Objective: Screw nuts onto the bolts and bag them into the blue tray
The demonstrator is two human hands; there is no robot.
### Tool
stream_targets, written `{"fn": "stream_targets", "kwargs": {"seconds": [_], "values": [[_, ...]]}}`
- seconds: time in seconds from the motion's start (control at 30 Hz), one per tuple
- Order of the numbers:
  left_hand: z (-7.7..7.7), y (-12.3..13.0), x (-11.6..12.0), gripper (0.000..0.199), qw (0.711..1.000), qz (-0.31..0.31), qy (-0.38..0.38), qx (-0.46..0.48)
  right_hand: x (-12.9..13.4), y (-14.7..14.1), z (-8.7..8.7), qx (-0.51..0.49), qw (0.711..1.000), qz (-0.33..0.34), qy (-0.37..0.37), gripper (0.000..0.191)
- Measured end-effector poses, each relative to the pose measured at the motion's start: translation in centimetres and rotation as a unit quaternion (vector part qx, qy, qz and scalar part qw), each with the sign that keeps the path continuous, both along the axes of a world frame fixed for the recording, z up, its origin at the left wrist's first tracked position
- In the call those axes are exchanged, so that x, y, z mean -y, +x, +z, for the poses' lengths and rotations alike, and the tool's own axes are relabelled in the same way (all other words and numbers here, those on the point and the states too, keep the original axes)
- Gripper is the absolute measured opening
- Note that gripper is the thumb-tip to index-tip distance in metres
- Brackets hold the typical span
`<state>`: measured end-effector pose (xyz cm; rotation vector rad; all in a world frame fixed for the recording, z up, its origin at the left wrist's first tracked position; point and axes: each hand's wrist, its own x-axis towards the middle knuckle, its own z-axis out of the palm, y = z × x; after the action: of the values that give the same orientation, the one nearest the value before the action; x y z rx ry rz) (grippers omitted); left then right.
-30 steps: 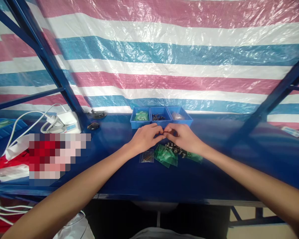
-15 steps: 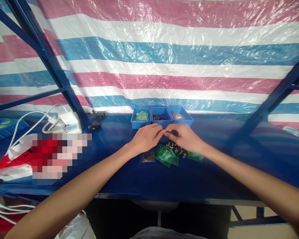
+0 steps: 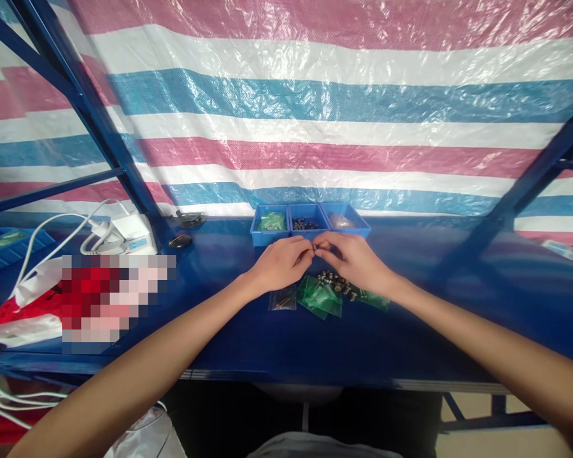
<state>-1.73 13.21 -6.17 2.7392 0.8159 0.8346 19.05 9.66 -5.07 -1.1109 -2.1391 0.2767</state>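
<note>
My left hand (image 3: pixel 281 262) and my right hand (image 3: pixel 358 259) meet in front of the bins, fingertips pinched together. A small dark metal part (image 3: pixel 315 247) shows between them, mostly covered by the fingers; its exact kind is too small to make out. Below my right hand lies a pile of small metal fittings (image 3: pixel 337 281), silvery and dark. Green plastic bags (image 3: pixel 321 299) lie flat just in front of the pile, with more green film (image 3: pixel 375 301) to its right. Under my left wrist is a clear little bag (image 3: pixel 282 299) with thin brass-coloured pieces inside.
Three joined blue bins stand behind my hands: one with green packets (image 3: pixel 272 221), one with dark small parts (image 3: pixel 305 224), one with a clear bag (image 3: pixel 341 221). A power strip (image 3: pixel 136 234), cables and a red-and-white package (image 3: pixel 28 312) occupy the left side of the blue table (image 3: pixel 386 350).
The fingertips have shifted slightly, and the small dark part between them now shows more plainly. My right fingers sit a little further left and higher.
</note>
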Motion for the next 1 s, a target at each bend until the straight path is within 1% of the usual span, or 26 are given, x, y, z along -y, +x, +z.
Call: {"fn": "stream_targets", "kwargs": {"seconds": [0.1, 0.23, 0.33, 0.4, 0.57, 0.7, 0.8, 0.9, 1.0], "values": [[-0.05, 0.04, 0.09, 0.015, 1.000, 0.009, 0.003, -0.003, -0.15, 0.07, 0.01, 0.004, 1.000, -0.012, 0.006, 0.016], [-0.07, 0.06, 0.06, 0.026, 0.999, 0.040, 0.020, 0.008, -0.05, 0.06, 0.07, 0.012, 1.000, -0.005, -0.002, 0.022], [-0.06, 0.01, -0.03, 0.023, 0.998, 0.052, 0.024, 0.028, 0.04, 0.01, 0.09, 0.022, 1.000, -0.006, -0.001, 0.027], [-0.04, -0.01, -0.03, 0.017, 0.998, 0.052, 0.026, 0.038, 0.08, -0.04, 0.13, 0.022, 1.000, -0.012, -0.001, 0.032], [0.05, 0.03, 0.19, 0.014, 0.997, 0.035, 0.041, 0.046, 0.22, -0.10, 0.42, -0.009, 0.999, -0.026, -0.037, 0.038], [0.08, 0.01, 0.22, 0.018, 0.998, 0.035, 0.039, 0.047, 0.19, -0.06, 0.38, -0.021, 0.999, -0.013, -0.048, 0.034], [0.07, 0.00, 0.15, 0.019, 0.998, 0.035, 0.018, 0.052, 0.02, 0.04, 0.04, -0.008, 1.000, -0.011, -0.014, 0.024], [0.08, 0.04, 0.19, 0.025, 0.999, 0.023, -0.001, 0.046, -0.07, 0.15, -0.26, -0.003, 1.000, -0.011, 0.021, 0.013], [0.19, 0.11, 0.29, 0.029, 0.999, 0.006, -0.024, 0.039, 0.06, 0.18, -0.29, 0.001, 0.999, 0.001, 0.033, 0.013]]}}
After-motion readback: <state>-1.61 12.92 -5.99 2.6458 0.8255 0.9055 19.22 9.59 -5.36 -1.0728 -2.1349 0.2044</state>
